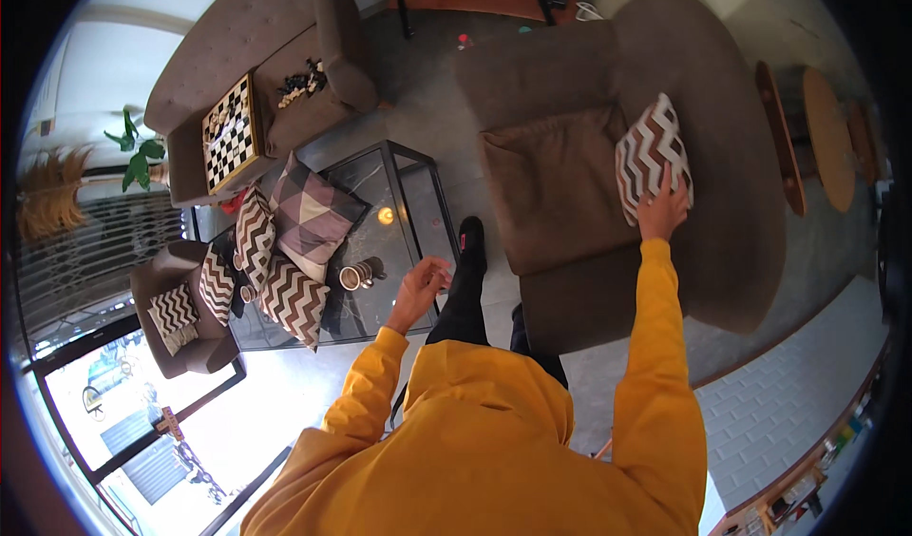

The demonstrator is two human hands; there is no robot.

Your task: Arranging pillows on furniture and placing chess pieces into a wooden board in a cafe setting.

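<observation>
My right hand (665, 209) reaches out to the right, closed on the lower edge of a brown-and-white zigzag cushion (650, 148). That cushion leans against the back of a brown armchair (560, 294), whose loose seat pad (551, 180) looks rumpled. My left hand (421, 289) hovers beside the near right side of a black-framed glass coffee table (378, 192). Its fingers are loosely bent and apart, with nothing seen in them. Piled on the table are a triangle-patterned cushion (312, 208) and several zigzag cushions (294, 300). A cup (355, 277) stands close to them.
A brown sofa (228, 32) at the far left carries a chessboard (230, 135) and heaped chess pieces (302, 84). A smaller armchair (211, 354) with cushions stands at the left. My foot (471, 241) is between table and armchair. Round wooden stools (828, 139) stand behind the armchair.
</observation>
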